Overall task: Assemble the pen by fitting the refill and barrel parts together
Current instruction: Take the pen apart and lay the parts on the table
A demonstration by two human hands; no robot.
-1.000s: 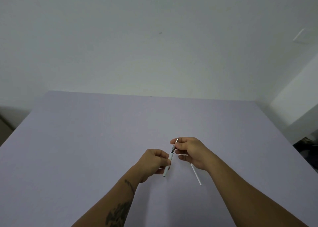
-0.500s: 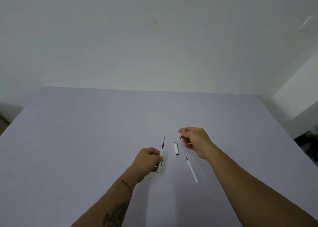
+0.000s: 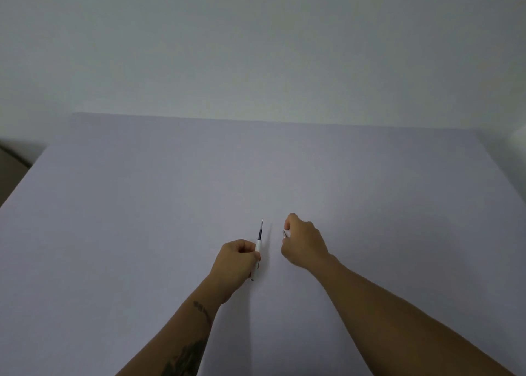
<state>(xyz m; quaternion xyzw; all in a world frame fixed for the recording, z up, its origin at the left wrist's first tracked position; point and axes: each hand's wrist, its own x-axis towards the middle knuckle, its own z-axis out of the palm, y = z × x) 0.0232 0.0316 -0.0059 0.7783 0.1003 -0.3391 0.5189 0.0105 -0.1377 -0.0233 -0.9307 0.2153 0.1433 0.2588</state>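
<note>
Above the table (image 3: 142, 233), left hand (image 3: 236, 261) grips the barrel (image 3: 257, 247); right hand (image 3: 304, 241) pinches a small tip piece (image 3: 284, 234).

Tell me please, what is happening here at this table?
A person is putting a pen together over a pale lilac table. The left hand grips a white plastic barrel with a dark thin refill sticking out of its far end. The right hand pinches a small silvery tip piece beside it. The two parts are apart, not yet joined.
</note>
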